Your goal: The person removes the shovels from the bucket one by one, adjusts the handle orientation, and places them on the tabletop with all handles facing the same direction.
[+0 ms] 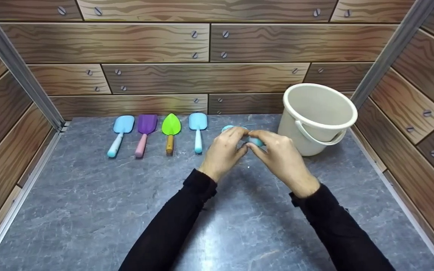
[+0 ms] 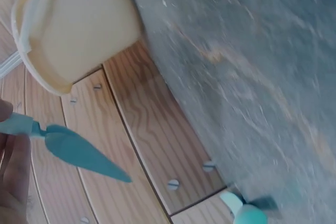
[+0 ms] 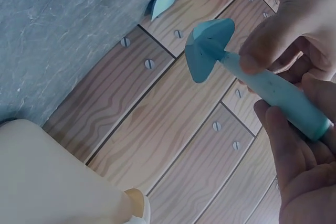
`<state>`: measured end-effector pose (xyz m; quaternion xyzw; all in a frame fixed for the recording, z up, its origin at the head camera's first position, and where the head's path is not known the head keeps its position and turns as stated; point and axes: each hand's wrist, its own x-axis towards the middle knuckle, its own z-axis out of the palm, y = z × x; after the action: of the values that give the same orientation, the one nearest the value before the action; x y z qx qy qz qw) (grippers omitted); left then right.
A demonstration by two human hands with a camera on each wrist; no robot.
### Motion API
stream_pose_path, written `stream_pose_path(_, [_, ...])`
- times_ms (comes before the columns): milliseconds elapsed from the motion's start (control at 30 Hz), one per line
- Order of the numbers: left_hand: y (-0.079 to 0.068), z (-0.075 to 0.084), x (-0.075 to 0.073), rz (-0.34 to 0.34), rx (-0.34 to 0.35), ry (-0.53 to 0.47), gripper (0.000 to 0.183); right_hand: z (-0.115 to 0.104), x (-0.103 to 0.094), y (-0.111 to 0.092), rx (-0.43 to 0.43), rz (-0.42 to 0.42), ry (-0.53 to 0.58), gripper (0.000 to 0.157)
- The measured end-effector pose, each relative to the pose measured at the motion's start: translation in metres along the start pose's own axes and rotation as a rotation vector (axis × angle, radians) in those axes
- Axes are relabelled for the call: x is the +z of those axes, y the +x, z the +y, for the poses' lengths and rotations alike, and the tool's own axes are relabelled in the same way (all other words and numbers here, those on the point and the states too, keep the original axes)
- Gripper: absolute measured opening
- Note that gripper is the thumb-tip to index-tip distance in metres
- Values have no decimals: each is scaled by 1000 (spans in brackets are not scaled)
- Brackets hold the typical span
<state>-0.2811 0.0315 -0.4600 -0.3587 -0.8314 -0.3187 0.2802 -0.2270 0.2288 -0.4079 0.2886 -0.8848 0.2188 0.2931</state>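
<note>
Both hands hold a small blue toy trowel (image 3: 273, 90) with a pale blue handle, to the left of the bucket. My left hand (image 1: 224, 150) pinches the handle near the blade, thumb against it. Around the butt end of the handle curl the fingers of my right hand (image 1: 283, 158). In the right wrist view the trowel's blade (image 3: 210, 48) is fully exposed, pointing away from the fingers. The left wrist view has the same pointed blade (image 2: 86, 153) edge-on. From the head view, the hands cover most of the handle.
A cream bucket (image 1: 289, 131) with its handle hanging down stands at the back right. Left of the hands lie a blue shovel (image 1: 123, 125), a purple one (image 1: 147, 124) with pink handle, a green trowel (image 1: 171, 124) and another blue shovel (image 1: 198, 121). Wood-patterned walls enclose the grey tabletop (image 1: 89, 210).
</note>
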Motion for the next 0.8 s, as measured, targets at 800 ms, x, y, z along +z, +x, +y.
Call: stream_pose_path(800, [7,-37,-9,-191,-98,88,36,17,4,-15,21,-164,-74,35])
